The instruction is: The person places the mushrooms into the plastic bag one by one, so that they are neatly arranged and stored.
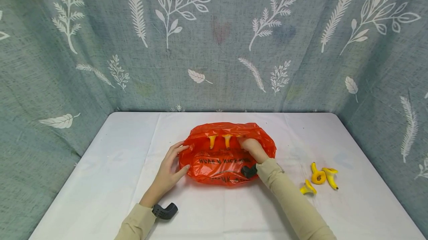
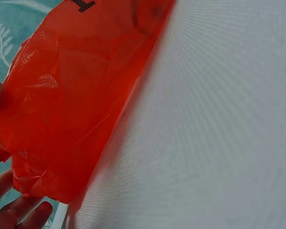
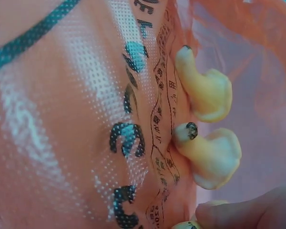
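Observation:
A red plastic bag [image 1: 217,175] with dark print lies on the white table, its mouth spread wide. My left hand [image 1: 168,173] holds the bag's left rim, thumb in front and fingers farther back. In the left wrist view, several fingertips [image 2: 38,214] show beyond the bag's edge. My right hand [image 1: 252,147] reaches inside the bag and grips a yellow chanterelle mushroom [image 3: 186,225], mostly hidden by the fingers. To its left, two more chanterelles [image 1: 227,141] stand in a row, stems toward me and caps against the far side.
Three yellow chanterelles [image 1: 318,177] lie on the white tablecloth [image 1: 334,217] to the right, just beyond my right sleeve [image 1: 294,199]. A grey-green curtain [image 1: 214,76] with white leaf patterns hangs behind the table and along both sides.

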